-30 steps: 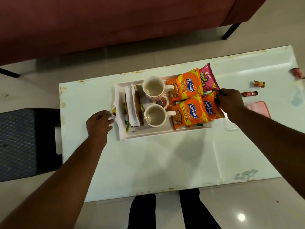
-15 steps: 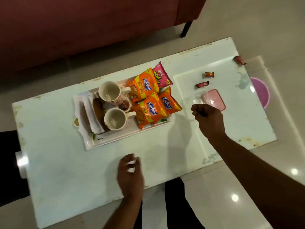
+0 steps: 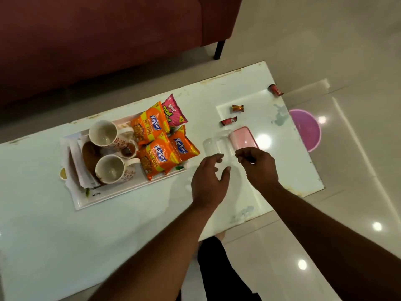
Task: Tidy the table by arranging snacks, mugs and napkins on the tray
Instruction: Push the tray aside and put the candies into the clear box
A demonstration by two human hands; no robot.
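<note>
A white tray (image 3: 130, 192) lies on the left half of the white table (image 3: 86, 235). It holds two empty mugs (image 3: 103, 133) (image 3: 109, 169), folded napkins (image 3: 76, 168), three orange snack packets (image 3: 156, 159) and a pink one (image 3: 174, 111). Right of the tray stands a clear plastic container (image 3: 217, 144) with a pink lid (image 3: 244, 139) beside it. My left hand (image 3: 210, 179) hovers at the container's near side with fingers spread. My right hand (image 3: 256, 164) is just right of it, fingers curled with thumb and forefinger together; nothing is plainly seen in it.
Three small red candy wrappers (image 3: 237, 108) (image 3: 229, 121) (image 3: 275, 89) lie on the table's far right part. A small yellow cup (image 3: 63, 173) sits at the tray's left edge. A pink bin (image 3: 308, 129) stands on the floor past the table's right end, and a dark red sofa (image 3: 108, 40) runs behind.
Both hands have left the tray. My left hand swung right across the table to the clear container, and my right hand drew back to it. The view has shifted right.
</note>
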